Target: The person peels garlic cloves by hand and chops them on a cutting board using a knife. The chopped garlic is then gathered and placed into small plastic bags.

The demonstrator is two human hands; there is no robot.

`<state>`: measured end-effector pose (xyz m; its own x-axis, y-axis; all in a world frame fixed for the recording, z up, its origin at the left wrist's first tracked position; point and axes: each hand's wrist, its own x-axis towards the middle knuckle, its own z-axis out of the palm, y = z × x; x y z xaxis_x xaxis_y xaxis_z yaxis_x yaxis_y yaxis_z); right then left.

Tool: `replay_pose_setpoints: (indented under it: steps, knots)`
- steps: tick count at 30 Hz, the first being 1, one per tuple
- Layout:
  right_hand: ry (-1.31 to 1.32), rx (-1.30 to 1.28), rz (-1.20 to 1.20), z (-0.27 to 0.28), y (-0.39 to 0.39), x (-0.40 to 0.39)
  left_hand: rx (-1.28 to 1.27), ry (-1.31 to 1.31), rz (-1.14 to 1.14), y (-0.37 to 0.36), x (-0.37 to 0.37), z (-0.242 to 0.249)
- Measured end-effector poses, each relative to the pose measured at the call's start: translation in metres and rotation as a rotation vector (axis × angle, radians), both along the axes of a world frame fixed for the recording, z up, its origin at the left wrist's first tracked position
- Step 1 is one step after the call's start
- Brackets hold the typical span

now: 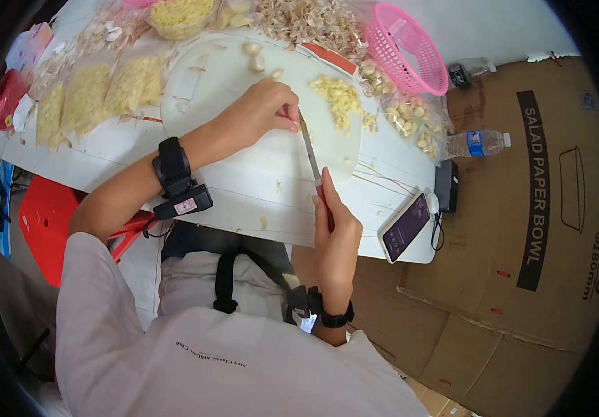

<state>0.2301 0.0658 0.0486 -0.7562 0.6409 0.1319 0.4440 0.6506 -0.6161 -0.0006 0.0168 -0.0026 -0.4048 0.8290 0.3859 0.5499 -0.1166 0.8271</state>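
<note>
My right hand point(335, 233) is closed round the red handle of a knife point(310, 149), whose blade points away over the white round cutting board point(244, 163). Close to the blade's tip, the fingers of my left hand point(271, 108) are pinched together; whatever they hold is hidden. Chopped garlic point(337, 97) lies in a loose heap on the board, right of the blade. Beyond my left hand are a few whole garlic cloves point(257, 64) near the board's far edge.
Bags of chopped garlic point(87, 94) lie at the left, with a filled tub point(180, 15) behind. Garlic skins point(310, 24) cover the back near a pink basket point(410, 48). At the right are bagged cloves point(407, 118), a water bottle point(476, 143), a phone point(405, 226) and a cardboard box point(501, 201).
</note>
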Motion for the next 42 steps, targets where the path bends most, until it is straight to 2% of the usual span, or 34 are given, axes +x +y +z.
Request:
replay_pose_setpoints:
  steps: [8, 15, 24, 28, 30, 34, 42]
  knots:
    - [-0.018, 0.082, 0.023, 0.0, -0.01, 0.015, -0.017, 0.032, 0.029, 0.001, -0.001, -0.002]
    - [-0.056, 0.105, 0.026, 0.002, -0.016, 0.019, -0.039, -0.045, -0.001, 0.0, 0.0, 0.004]
    - [-0.011, 0.108, 0.035, -0.028, 0.0, -0.005, -0.06, -0.065, 0.009, 0.001, 0.001, 0.002]
    - [0.016, 0.041, 0.001, -0.026, 0.007, -0.017, -0.106, -0.036, 0.012, 0.001, -0.001, 0.006]
    - [0.122, -0.068, -0.008, -0.029, 0.014, -0.015, -0.1, -0.048, 0.011, 0.002, 0.0, 0.005]
    - [0.13, -0.017, 0.013, -0.014, 0.008, -0.005, -0.104, -0.044, 0.015, 0.001, 0.001, 0.007]
    - [-0.036, -0.006, -0.017, 0.003, -0.011, 0.008, -0.097, -0.074, 0.009, 0.002, 0.0, 0.004]
